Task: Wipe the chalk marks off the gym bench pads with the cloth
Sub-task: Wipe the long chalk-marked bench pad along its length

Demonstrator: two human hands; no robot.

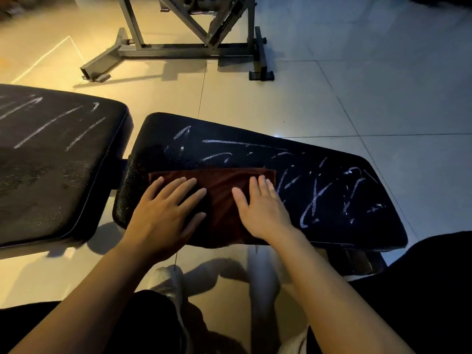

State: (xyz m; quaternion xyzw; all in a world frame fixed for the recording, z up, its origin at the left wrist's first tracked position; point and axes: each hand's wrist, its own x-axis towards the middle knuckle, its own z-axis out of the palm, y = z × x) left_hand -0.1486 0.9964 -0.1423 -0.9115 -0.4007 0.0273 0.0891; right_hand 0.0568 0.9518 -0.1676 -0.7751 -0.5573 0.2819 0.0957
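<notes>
Brown cloth (219, 200) lies flat on left part of right bench pad (332, 175), near edge hanging slightly over pad's front rim. Left hand (163, 213) and right hand (263, 208) press on it, fingers straight and spread, gripping nothing. White chalk marks (314, 198) streak pad right of cloth and behind it; room there up to rounded right end. Pad black, pebbled, glossy. Left bench pad (51, 162) just beside, narrow gap between, duller, with fainter chalk lines (46, 123). Pale tiled floor (357, 85); grey steel frame (189, 47) beyond. No legible writing.
</notes>
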